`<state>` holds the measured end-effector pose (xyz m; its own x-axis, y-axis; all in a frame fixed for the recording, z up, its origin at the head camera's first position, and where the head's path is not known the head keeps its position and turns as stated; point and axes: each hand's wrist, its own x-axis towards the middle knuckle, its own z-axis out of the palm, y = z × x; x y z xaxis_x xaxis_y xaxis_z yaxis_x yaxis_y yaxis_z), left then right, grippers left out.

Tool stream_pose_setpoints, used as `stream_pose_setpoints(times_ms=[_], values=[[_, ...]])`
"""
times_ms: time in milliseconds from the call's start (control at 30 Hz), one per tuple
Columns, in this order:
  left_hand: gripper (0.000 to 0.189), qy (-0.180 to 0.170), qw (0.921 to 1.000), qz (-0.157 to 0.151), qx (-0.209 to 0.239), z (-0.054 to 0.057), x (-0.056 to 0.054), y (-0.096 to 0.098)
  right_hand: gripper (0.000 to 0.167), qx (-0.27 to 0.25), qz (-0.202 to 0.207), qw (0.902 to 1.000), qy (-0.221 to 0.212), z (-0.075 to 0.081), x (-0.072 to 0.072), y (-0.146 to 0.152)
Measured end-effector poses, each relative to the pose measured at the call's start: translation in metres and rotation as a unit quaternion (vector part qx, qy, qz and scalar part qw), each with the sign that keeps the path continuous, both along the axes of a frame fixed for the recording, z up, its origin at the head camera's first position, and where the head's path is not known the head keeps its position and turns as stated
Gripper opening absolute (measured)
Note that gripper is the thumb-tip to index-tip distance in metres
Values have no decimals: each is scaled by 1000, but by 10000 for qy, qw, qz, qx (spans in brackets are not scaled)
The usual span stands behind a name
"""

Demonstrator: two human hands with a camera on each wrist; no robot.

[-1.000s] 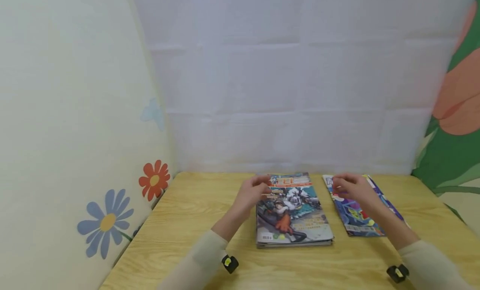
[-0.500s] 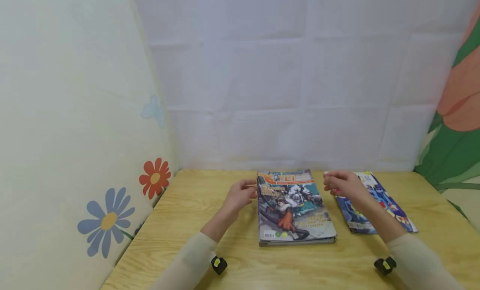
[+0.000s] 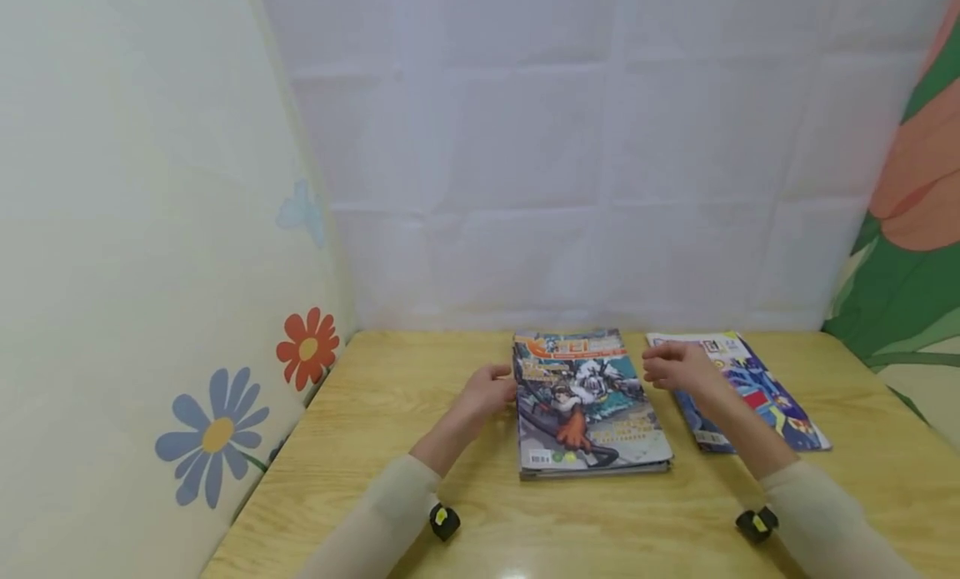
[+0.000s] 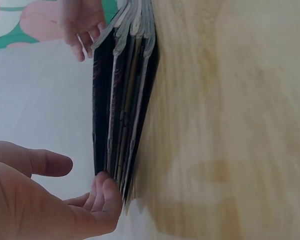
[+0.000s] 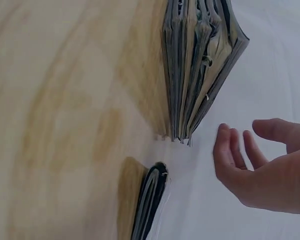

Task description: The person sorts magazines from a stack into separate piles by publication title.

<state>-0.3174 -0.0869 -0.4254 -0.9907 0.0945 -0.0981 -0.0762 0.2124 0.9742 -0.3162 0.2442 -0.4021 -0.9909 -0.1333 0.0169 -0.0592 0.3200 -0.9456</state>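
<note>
A stack of magazines (image 3: pixel 588 412) lies on the table, its top cover showing an armoured figure and one with an orange-red glove. My left hand (image 3: pixel 483 393) is at its left side. In the left wrist view, the fingertips (image 4: pixel 103 179) touch the spines (image 4: pixel 121 110), while the thumb stays apart. My right hand (image 3: pixel 688 372) hovers just right of the stack, over part of a thinner purple-blue magazine pile (image 3: pixel 776 400). In the right wrist view its loosely bent fingers (image 5: pixel 225 155) hold nothing and stand apart from the stack's page edges (image 5: pixel 195 75).
The wood-grain table (image 3: pixel 420 354) meets a white hanging cloth (image 3: pixel 480 187) behind. A wall with painted flowers (image 3: pixel 213 436) borders the left side, and a leaf-and-petal mural (image 3: pixel 900 312) the right. Black wrist cameras (image 3: pixel 445 521) sit below both sleeves.
My left hand has come off the cover and moved left and down to the stack's left edge. My right hand has shifted left, towards the stack's right edge.
</note>
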Motion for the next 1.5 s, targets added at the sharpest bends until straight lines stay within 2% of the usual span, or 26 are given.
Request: stream_pose_setpoints(times_ms=[167,267,400,600,833,1100,1300,1500], values=[[47,-97,9999,-35,-15,-5,1,2,46,478,503,9962,-525,-9,1,0],[48,-296,9990,-174,273,-5,2,2,50,615,656,9937,-663,-12,2,1],[48,-448,9965,-278,648,-5,2,2,56,520,790,9926,-766,-13,4,2],[48,-450,9967,-290,613,-7,2,0,58,455,879,9912,-879,-12,6,4],[54,-431,9966,-365,596,-6,4,1,53,74,672,9918,-1082,-14,4,6],[56,-336,9966,-362,662,-6,5,2,56,-305,902,9895,-1089,-11,2,7],[56,-338,9950,-457,826,-6,7,2,58,-277,869,9893,-1142,-11,5,6],[55,-345,9935,-529,952,-6,5,1,60,-368,1111,9867,-1127,-9,7,10]])
